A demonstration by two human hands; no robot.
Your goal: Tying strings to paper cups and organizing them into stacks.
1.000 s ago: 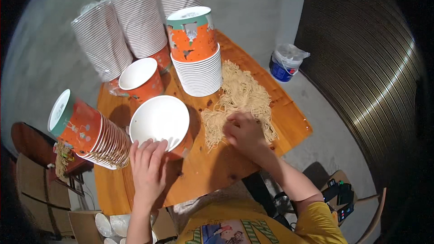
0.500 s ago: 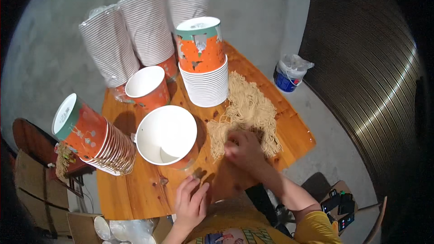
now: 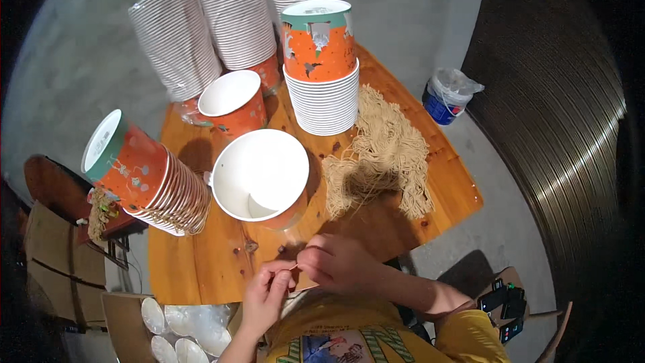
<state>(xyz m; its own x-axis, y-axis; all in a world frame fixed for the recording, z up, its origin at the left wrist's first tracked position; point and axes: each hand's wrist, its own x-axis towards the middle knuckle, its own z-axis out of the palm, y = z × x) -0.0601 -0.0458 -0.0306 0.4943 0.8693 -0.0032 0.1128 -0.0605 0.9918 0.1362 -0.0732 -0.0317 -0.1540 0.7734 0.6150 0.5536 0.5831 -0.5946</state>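
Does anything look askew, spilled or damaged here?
Nothing looks plainly spilled or damaged. The tan cord on the right of the table looks messy, its strands heaped loosely. The left stack of paper buckets seems to lean, though that may be just lens distortion.

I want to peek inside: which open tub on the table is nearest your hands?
The front tub, just beyond the left hand and right hand; the other open tub stands behind it, farther away.

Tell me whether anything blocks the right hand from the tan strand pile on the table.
Nothing visible does: only wooden tabletop lies between the right hand and the tan strand pile.
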